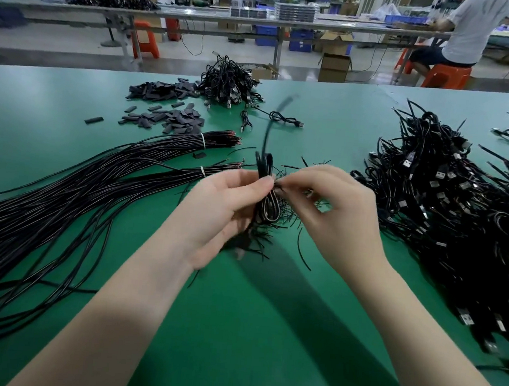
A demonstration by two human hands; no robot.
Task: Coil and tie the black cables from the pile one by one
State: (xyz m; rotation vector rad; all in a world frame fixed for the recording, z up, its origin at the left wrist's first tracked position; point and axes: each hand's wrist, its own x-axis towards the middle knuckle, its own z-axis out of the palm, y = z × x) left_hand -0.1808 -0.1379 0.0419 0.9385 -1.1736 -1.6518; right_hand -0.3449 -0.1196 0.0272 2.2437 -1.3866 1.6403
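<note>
Black coiled cable (266,194) stands upright above the green table (265,332), gripped in the curled fingers of the left hand (221,208). The right hand (334,212) pinches a thin tie at the coil's middle. No readable writing shows. The cable pile (448,210) lies right.

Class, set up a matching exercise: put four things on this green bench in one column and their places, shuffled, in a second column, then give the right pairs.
Things:
1. coiled cable
2. USB cable pile
3. long wire bundles
4. dark sleeve pieces

Places:
A. far left
B. right side
C. between both hands
D. near left

Pairs: 1-C, 2-B, 3-D, 4-A
</note>
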